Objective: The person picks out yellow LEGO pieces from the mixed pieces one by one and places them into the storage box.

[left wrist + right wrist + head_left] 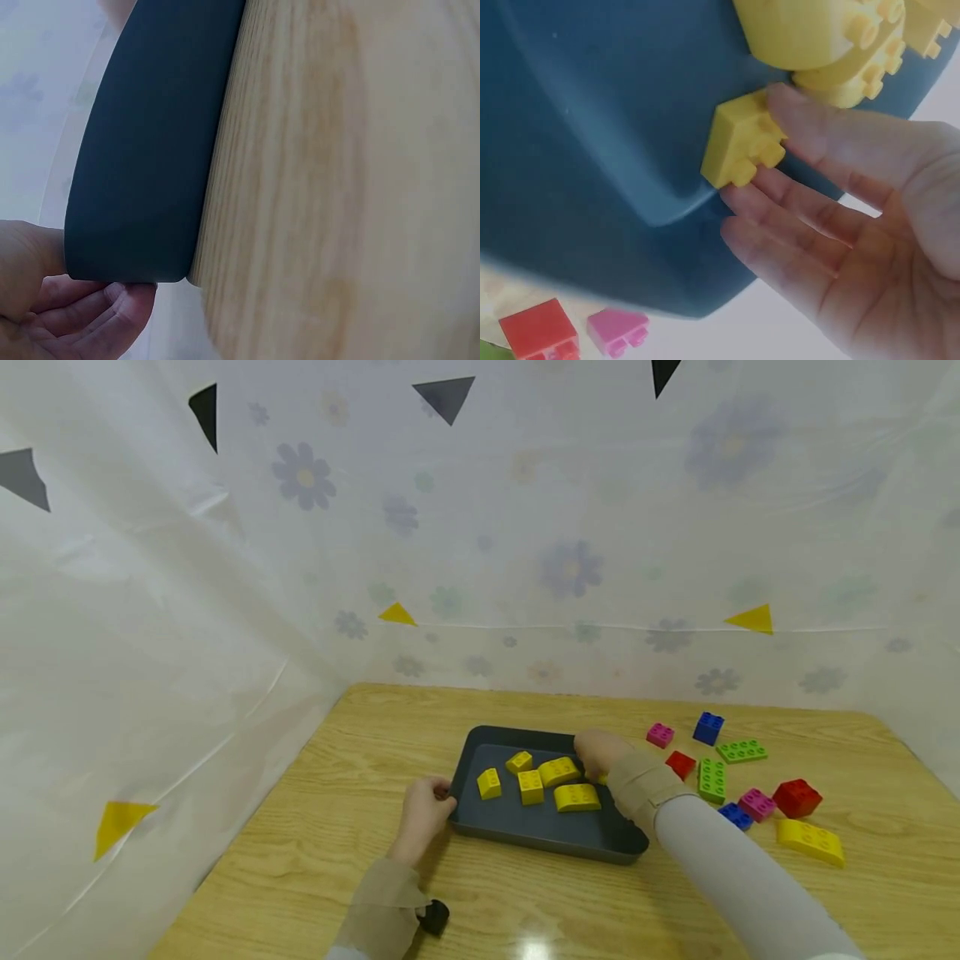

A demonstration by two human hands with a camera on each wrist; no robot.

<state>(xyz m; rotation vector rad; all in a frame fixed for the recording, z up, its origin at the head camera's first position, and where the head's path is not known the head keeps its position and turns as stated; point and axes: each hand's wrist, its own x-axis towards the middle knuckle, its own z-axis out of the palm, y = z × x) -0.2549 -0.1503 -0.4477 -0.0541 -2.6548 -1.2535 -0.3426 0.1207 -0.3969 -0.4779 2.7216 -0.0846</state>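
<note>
A dark tray [502,822] lies on the wooden table, bearing several yellow toy bricks [577,797]. My left hand [423,814] holds the tray's left edge; in the left wrist view its thumb lies by the rim and its fingers [124,319] curl against the outer wall. Reaching over the tray's right side, my right hand [600,752] pinches a studded yellow brick [739,142] between thumb and fingers, inside the tray near a corner. That brick is mostly hidden by the hand in the head view.
Right of the tray lie loose bricks: a red one [797,798], a blue one [708,727], a pink one [660,735], a green one [712,780] and a curved yellow one [811,842], among others. A flowered sheet [487,560] hangs behind the table.
</note>
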